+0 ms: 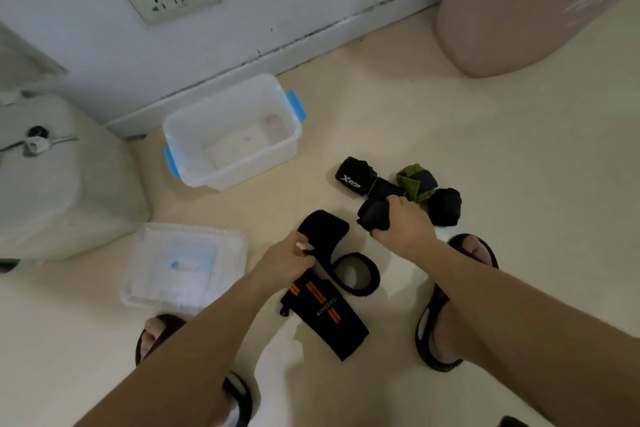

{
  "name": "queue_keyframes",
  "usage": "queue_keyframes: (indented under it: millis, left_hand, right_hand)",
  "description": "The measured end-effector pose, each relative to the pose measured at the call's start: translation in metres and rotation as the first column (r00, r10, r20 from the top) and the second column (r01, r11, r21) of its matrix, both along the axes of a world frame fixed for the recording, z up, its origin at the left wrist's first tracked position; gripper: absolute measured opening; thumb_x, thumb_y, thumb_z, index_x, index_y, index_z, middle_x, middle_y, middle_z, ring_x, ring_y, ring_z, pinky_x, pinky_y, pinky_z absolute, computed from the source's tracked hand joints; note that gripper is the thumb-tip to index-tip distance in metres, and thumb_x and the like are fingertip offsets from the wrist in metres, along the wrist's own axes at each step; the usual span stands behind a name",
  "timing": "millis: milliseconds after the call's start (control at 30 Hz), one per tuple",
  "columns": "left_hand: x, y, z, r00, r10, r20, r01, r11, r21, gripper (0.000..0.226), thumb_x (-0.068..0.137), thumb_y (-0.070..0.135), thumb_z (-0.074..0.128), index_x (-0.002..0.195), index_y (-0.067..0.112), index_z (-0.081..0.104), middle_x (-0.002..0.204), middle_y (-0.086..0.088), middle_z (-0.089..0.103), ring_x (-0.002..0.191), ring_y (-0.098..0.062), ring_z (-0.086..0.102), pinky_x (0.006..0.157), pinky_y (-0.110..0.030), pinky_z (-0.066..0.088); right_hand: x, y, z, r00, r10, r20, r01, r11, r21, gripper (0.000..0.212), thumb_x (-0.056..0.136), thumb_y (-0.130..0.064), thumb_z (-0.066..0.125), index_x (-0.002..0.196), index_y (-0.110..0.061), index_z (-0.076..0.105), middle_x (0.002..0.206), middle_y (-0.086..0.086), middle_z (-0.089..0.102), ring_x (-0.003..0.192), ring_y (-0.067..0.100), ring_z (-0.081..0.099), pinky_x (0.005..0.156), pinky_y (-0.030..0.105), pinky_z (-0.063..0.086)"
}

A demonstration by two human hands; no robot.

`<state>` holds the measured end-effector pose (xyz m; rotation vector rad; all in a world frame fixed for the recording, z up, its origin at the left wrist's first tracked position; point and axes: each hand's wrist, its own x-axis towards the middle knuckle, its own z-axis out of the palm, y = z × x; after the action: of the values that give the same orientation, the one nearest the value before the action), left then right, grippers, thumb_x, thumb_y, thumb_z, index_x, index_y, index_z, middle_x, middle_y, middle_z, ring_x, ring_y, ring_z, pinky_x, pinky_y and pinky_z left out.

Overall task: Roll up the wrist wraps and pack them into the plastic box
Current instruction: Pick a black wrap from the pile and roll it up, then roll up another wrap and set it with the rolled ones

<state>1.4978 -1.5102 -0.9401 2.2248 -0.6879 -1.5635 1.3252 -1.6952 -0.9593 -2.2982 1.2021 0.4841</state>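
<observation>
black wrist wraps lie on the pale floor (485, 156) between two feet in dark sandals. the left hand (287, 258) pinches the edge of a long black wrap (332, 253) that is spread out flat, with one end curled in a loop. the right hand (403, 219) is closed around a rolled black wrap (374, 213). just past it sit more rolled wraps close together: a black one with white letters (353, 175), a green and blue one (417, 182), and a plain black one (445, 207). a flat black wrap with orange stripes (323, 312) lies near the left arm. the clear plastic box (194, 163) with blue handles stands open by the wall, with no wraps in it. its clear lid (183, 265) lies on the floor to the left, apart from the box.
</observation>
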Motion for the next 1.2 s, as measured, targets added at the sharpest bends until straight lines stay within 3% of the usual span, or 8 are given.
queue_keyframes:
  millis: [133,267,333,633,767,867,1033,1200]
  left_hand:
    - [-0.013,0.001,-0.049,0.864,-0.437,0.249,0.446,0.895,0.022,0.068,0.095,0.022,0.061,0.157,0.025,0.031,0.145,-0.006,0.047,0.124,-0.025,0.052,0.100,-0.037,0.048]
    - [-0.027,0.005,-0.076,0.291,-0.785,0.547,0.820,0.499,0.279,0.083,0.096,0.028,0.063,0.163,0.027,0.014,0.168,-0.022,0.008,0.154,-0.040,0.013,0.127,-0.050,0.011]
    - [-0.034,0.004,-0.086,0.169,-0.810,0.562,0.840,0.417,0.348,0.079,0.096,0.033,0.065,0.161,0.026,0.020,0.167,-0.022,0.007,0.153,-0.042,0.010,0.127,-0.052,0.006]
    - [-0.022,0.019,-0.095,0.422,-0.704,0.572,0.690,0.658,0.301,0.033,0.102,0.032,0.053,0.131,0.017,0.057,0.131,-0.012,0.055,0.120,-0.029,0.050,0.098,-0.037,0.039]
    - [0.001,0.043,-0.089,0.496,-0.622,0.606,0.640,0.734,0.229,0.029,0.070,0.030,0.087,0.091,0.015,0.073,0.093,-0.009,0.068,0.082,-0.027,0.063,0.068,-0.037,0.051]
    - [0.012,0.063,-0.085,0.589,-0.549,0.593,0.564,0.805,0.186,0.022,0.081,0.024,0.079,0.097,0.013,0.072,0.095,-0.007,0.067,0.087,-0.027,0.062,0.068,-0.036,0.048]
    - [0.012,0.080,-0.093,0.697,-0.393,0.600,0.431,0.898,0.088,0.021,0.102,0.023,0.055,0.112,0.009,0.066,0.112,-0.009,0.061,0.105,-0.029,0.057,0.073,-0.033,0.041]
    - [0.007,0.082,-0.099,0.691,-0.408,0.597,0.425,0.897,0.121,0.023,0.107,0.024,0.043,0.121,0.013,0.058,0.120,-0.009,0.056,0.108,-0.025,0.051,0.073,-0.030,0.034]
  right_hand:
    - [0.017,-0.003,-0.037,0.994,0.077,-0.075,-0.081,0.995,-0.050,0.063,0.093,-0.045,0.066,0.140,-0.011,0.044,0.136,0.011,0.055,0.126,0.032,0.050,0.101,0.040,0.042]
    - [0.033,0.001,-0.066,0.988,0.102,-0.117,-0.111,0.991,-0.076,0.064,0.098,-0.043,0.061,0.146,-0.007,0.038,0.139,0.014,0.052,0.130,0.033,0.048,0.105,0.041,0.041]
    - [0.036,0.003,-0.076,0.985,0.093,-0.145,-0.107,0.990,-0.093,0.066,0.100,-0.040,0.061,0.149,-0.005,0.033,0.141,0.015,0.049,0.131,0.033,0.047,0.107,0.041,0.040]
    - [0.021,0.013,-0.088,0.988,0.060,-0.141,-0.076,0.990,-0.115,0.076,0.097,-0.038,0.064,0.155,-0.003,0.028,0.141,0.017,0.047,0.131,0.034,0.048,0.111,0.042,0.038]
    - [0.017,0.047,-0.072,0.987,0.111,0.118,-0.081,0.970,-0.229,0.036,0.091,-0.014,0.068,0.124,-0.006,0.057,0.114,0.013,0.059,0.103,0.032,0.058,0.091,0.043,0.048]
    - [0.018,0.084,-0.061,0.970,0.049,0.239,-0.023,0.994,-0.110,0.014,0.093,-0.010,0.060,0.107,-0.010,0.059,0.101,0.007,0.058,0.090,0.027,0.056,0.079,0.039,0.049]
    - [0.001,0.139,-0.067,0.987,-0.143,-0.069,0.156,0.953,0.258,0.034,0.088,-0.012,0.062,0.118,-0.014,0.046,0.113,0.003,0.054,0.102,0.025,0.056,0.082,0.033,0.048]
    - [-0.014,0.173,-0.081,0.959,0.001,-0.284,0.111,0.920,0.376,0.035,0.087,-0.026,0.065,0.112,-0.021,0.041,0.114,0.001,0.063,0.108,0.024,0.060,0.088,0.032,0.043]
